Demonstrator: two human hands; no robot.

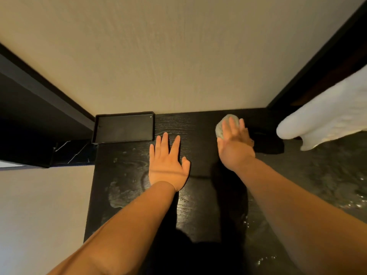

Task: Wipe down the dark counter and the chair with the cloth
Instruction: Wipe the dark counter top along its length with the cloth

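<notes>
The dark wood-grain counter [127, 175] runs from the wall toward me, with pale wet smears on its left part. My left hand [167, 161] lies flat on it, fingers straight and spread. My right hand [234, 141] presses a small grey cloth [221, 127] onto the counter near the back wall; its fingers look straight over the wad. No chair is recognisable in this view.
A shallow black tray [124, 127] sits against the wall at the counter's back left. A white towel or robe [327, 118] hangs in from the right. Dark patterned carpet [321, 175] lies right of the counter, and a dark object [270, 143] sits beside my right hand.
</notes>
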